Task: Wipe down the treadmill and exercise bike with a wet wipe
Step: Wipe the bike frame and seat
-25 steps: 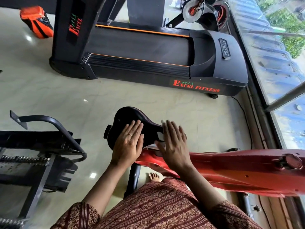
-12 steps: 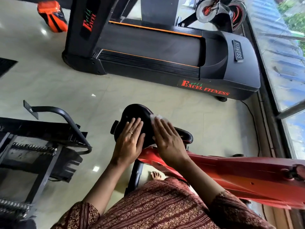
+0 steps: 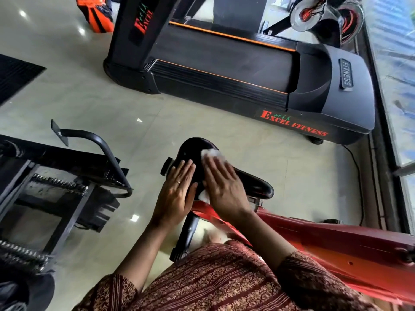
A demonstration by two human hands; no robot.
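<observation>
A black bike saddle [image 3: 195, 147] tops the red exercise bike frame [image 3: 325, 241] in the lower middle of the head view. My right hand [image 3: 224, 187] lies flat on the saddle, pressing a white wet wipe [image 3: 212, 153] whose edges peek out past the fingertips and under the palm. My left hand [image 3: 177, 194] rests flat on the saddle's left side, fingers together, steadying it. The black treadmill [image 3: 247, 70] with red "Excel Fitness" lettering stands on the floor beyond the bike.
A black metal machine frame [image 3: 67, 176] with springs and a curved bar stands to the left. An orange object [image 3: 98, 12] sits at the top left. A window wall [image 3: 395, 86] runs along the right, and another bike's flywheel [image 3: 314, 12] is at the top.
My right hand has slid with the wipe from the saddle's narrow nose toward its wide rear. The left hand has stayed on the saddle. The view has shifted so everything sits further right.
</observation>
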